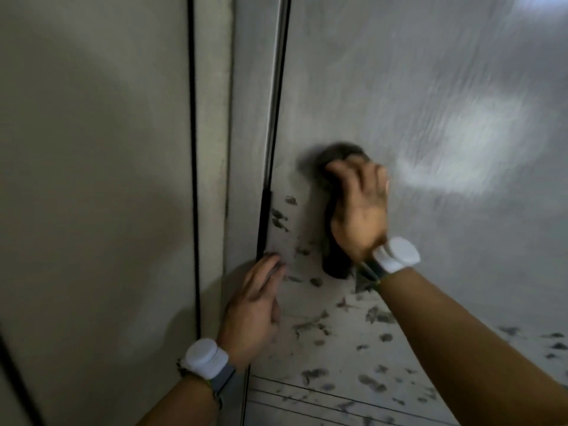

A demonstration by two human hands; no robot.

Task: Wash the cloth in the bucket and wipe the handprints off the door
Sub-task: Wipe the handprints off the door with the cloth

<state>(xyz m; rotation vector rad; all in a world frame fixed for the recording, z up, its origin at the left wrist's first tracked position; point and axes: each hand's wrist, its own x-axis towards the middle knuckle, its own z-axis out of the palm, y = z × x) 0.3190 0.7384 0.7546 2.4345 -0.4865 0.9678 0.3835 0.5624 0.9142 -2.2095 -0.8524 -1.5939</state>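
Pressing against the door (430, 87), the right hand (359, 207) holds the cloth (333, 256) hanging lengthwise downward.

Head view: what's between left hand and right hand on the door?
Dark smudged handprints on grey door; left hand, right hand holding dark cloth.
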